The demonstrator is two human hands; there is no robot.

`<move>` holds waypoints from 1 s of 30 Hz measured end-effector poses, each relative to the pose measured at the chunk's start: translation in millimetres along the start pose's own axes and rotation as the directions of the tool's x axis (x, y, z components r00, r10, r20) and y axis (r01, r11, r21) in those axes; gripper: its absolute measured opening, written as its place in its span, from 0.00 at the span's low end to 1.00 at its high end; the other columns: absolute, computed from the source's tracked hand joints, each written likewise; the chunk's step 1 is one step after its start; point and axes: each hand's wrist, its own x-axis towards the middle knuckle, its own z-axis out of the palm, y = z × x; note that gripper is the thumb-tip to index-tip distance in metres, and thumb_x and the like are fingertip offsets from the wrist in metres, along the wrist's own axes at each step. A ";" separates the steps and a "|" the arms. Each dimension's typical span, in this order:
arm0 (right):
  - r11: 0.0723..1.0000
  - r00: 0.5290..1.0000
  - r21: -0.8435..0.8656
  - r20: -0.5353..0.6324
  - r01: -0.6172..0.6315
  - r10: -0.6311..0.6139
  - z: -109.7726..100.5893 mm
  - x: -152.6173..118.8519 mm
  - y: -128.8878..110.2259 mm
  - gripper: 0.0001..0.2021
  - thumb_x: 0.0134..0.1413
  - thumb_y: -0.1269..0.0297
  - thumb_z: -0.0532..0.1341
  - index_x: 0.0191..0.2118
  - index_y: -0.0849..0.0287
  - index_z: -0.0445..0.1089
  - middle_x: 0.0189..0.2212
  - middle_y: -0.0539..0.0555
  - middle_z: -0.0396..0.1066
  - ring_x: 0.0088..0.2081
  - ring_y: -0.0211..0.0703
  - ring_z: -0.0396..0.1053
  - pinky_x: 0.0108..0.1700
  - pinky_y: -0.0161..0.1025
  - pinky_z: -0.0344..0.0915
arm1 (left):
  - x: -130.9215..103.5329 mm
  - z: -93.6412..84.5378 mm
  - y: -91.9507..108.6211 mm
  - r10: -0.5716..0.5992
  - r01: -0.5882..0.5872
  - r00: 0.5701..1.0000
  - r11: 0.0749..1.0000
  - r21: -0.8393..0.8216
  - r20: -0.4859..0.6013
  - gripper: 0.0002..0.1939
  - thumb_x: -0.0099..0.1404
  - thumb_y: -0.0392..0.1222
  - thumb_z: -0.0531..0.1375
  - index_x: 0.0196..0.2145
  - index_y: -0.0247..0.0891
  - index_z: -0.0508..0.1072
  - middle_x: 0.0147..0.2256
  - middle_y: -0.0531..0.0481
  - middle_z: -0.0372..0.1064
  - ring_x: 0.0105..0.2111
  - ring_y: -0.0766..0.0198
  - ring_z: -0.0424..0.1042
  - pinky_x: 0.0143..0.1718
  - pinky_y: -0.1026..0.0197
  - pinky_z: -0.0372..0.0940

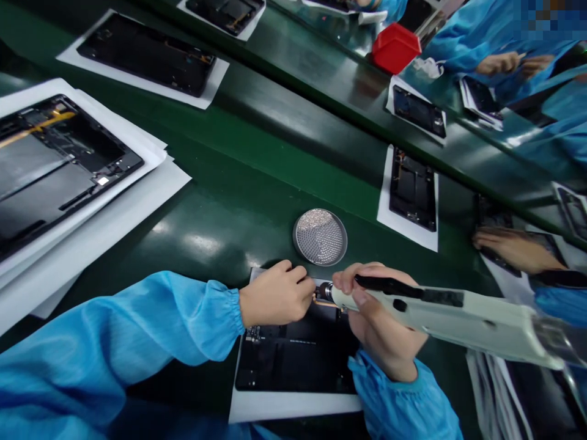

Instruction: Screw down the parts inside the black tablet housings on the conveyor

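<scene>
At lower right, a pale green power screwdriver (477, 324) points its tip at a black tablet housing (293, 363), bottom centre. The tool looks rigid and fairly hefty — best held round its barrel — while the thin housing (stiff, perhaps, but with delicate parts) seems safest taken by its edges. The right hand (383, 327), thumb along the side, wraps the screwdriver's front end; the left hand (277, 297), knuckles up, curls beside the tip, its grip impossible to tell.

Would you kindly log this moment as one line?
left hand: at tablet housing; right hand: grips electric screwdriver, nose near housing's far edge; round dish: beyond housing
</scene>
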 end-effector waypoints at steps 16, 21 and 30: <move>1.000 0.999 -0.010 0.039 -0.001 0.001 -1.9 0.4 -0.3 0.13 0.54 0.76 0.64 0.44 0.54 0.75 0.30 0.52 0.70 0.32 0.45 0.69 0.36 0.50 0.70 | -2.9 -3.0 4.1 -0.006 0.007 1.000 1.000 0.007 -0.004 0.11 0.71 0.34 0.55 0.32 0.30 0.74 0.32 0.42 0.68 0.32 0.57 0.63 0.28 0.55 0.47; 1.000 1.000 -0.028 0.028 -0.012 0.013 -1.9 0.1 1.3 0.12 0.54 0.74 0.65 0.43 0.53 0.75 0.30 0.51 0.70 0.33 0.45 0.70 0.38 0.51 0.71 | -4.4 -5.5 6.5 -0.011 0.011 1.000 1.000 -0.002 0.020 0.11 0.70 0.35 0.56 0.32 0.29 0.74 0.35 0.39 0.70 0.34 0.56 0.63 0.29 0.56 0.49; 0.998 0.998 -0.055 0.036 -0.043 0.045 -4.6 -1.8 3.5 0.11 0.54 0.74 0.65 0.43 0.53 0.75 0.32 0.52 0.71 0.34 0.46 0.71 0.38 0.49 0.70 | -3.6 -7.0 8.9 -0.019 0.021 0.998 0.999 -0.035 0.064 0.11 0.71 0.36 0.57 0.33 0.30 0.76 0.39 0.38 0.70 0.36 0.55 0.64 0.31 0.55 0.51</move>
